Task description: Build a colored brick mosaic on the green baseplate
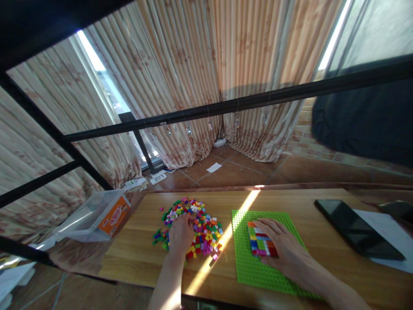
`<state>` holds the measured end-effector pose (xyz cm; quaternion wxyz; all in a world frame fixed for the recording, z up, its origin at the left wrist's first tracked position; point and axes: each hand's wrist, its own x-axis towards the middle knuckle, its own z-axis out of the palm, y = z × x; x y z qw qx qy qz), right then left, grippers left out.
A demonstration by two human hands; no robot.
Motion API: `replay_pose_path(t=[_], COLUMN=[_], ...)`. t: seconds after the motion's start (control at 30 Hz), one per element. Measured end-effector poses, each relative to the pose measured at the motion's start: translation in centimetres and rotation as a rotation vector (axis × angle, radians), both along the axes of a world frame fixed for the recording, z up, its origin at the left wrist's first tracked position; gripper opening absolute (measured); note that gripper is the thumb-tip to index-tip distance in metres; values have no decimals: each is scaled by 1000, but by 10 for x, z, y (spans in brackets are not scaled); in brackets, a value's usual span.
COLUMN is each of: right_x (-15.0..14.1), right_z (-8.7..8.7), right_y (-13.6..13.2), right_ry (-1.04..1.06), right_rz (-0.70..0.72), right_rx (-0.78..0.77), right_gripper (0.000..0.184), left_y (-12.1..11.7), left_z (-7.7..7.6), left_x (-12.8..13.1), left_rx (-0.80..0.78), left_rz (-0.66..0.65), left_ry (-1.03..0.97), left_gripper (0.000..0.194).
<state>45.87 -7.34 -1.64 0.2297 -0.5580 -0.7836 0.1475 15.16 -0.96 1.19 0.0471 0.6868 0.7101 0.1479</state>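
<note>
A heap of small loose toy bricks [206, 232] in many colours is spread over the table's left half. My left hand [181, 232] reaches into it, fingers bent down and drawn together among the bricks; whatever is between the fingertips is hidden. On the right, a green studded baseplate [240, 267] carries a flat, multicoloured block of joined bricks [258, 244]. Over this block's right side lies my right hand [280, 243]. Its fingers stretch along the far edge, and the thumb is apart from them near the close edge. Part of the block is covered by the hand.
A black phone-like slab [356, 230] lies on white paper [393, 241] at the right of the wooden table [135, 258]. Beyond the left edge stands a clear plastic box [93, 211] with an orange label. A dark metal rail [206, 111] crosses beyond the table, before curtains.
</note>
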Motion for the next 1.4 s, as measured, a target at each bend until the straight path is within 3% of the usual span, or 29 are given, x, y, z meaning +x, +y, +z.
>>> replay_pose_path(t=[0.07, 0.27, 0.53, 0.73, 0.93, 1.17, 1.4], right_x=[1, 4, 0, 4, 5, 4, 7], right_z=[-2, -12, -7, -16, -20, -21, -24], right_y=[0, 2, 1, 4, 6, 6, 5], right_ry=[-2, -10, -31, -29, -38, -25, -40], right_rz=[-8, -1, -28, -15, -21, -33, -36], right_rx=[11, 28, 33, 52, 4, 23, 29], right_gripper=[73, 73, 71, 72, 77, 76, 76], left_y=[2, 10, 5, 8, 8, 57, 73], left_z=[-1, 0, -2, -6, 3, 24, 18], left_x=[-2, -6, -10, -12, -2, 3, 2], left_rx=[20, -11, -64, -4, 29, -39, -119], left_rz=[16, 66, 53, 51, 33, -4, -33], left_ry=[-73, -672, -787, -578, -252, 77, 231], left_gripper=[16, 17, 27, 21, 21, 26, 27])
